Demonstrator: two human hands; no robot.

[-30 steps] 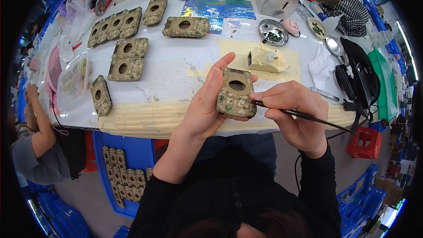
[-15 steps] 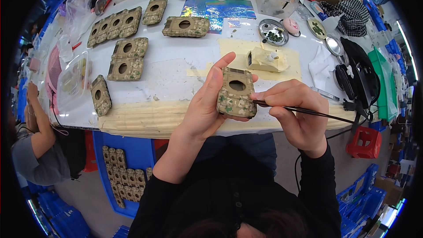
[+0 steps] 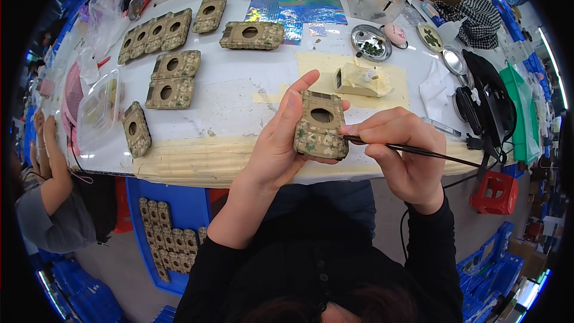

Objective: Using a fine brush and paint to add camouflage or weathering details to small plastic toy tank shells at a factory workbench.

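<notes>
My left hand [image 3: 272,137] holds a camouflage-patterned model tank hull [image 3: 311,136] above the table's front edge, fingers beneath it and thumb along its side. A round hole opens in the top of the hull. Between the fingers of my right hand [image 3: 409,149] is a pair of dark, slender tweezers [image 3: 427,153], their tip at the hull's right edge. Whether the tip grips anything is too small to tell. Just beyond the hull, a tan block partly wrapped in tape [image 3: 363,80] sits on a patch of masking tape [image 3: 391,98].
Several similar hulls [image 3: 169,93] stand on the left of the table [image 3: 230,98]. More lie in a blue tray [image 3: 188,212] below. A round tin [image 3: 372,57] holds small green pieces. Metal tweezers [image 3: 442,127] and a black bag [image 3: 487,90] lie right. A co-worker [image 3: 51,209] sits at left.
My hands, the hull and the tweezers keep almost the same position. At the far left, the co-worker's hands and forearms have shifted.
</notes>
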